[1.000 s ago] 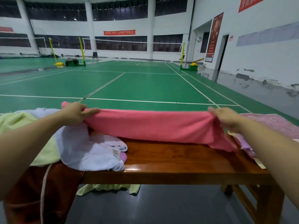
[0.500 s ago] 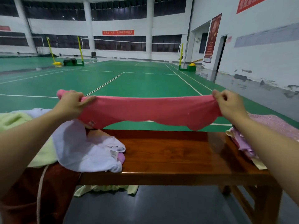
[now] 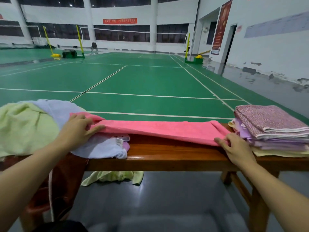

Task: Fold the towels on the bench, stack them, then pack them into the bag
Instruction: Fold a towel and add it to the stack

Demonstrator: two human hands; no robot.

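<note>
Towels occupy most of the wooden surface (image 3: 175, 153), a long varnished bench standing at the edge of a green court floor (image 3: 142, 81). Largest on it is the unfolded heap at the left end: a pale green towel (image 3: 23, 129) bunched and creased, with a white towel (image 3: 100, 148) draped over and beside it, its sewn label showing near the front edge and a scrap of lilac cloth peeking out at its right. Next in size is the pink towel (image 3: 163, 129), a plain, fine-napped cloth folded lengthwise into a long narrow band that runs along the far half of the surface from the heap to the stack; its near edge is lifted slightly off the wood at the left and lies flat toward the right. At the right end sits the folded stack (image 3: 274, 131), squared and layered: a mottled purple towel with a white hem on top, lilac pieces below it, pale yellow at the bottom. A dark red-brown bag (image 3: 66, 178) with a white cord hangs below the left end, and another pale green cloth (image 3: 113, 177) lies on the grey floor under the surface. The left hand (image 3: 76, 131) has its grip on the band's left end, fingers on top and thumb along the edge. The right hand (image 3: 234, 149) pinches the band's near right corner, just beside the stack.
</note>
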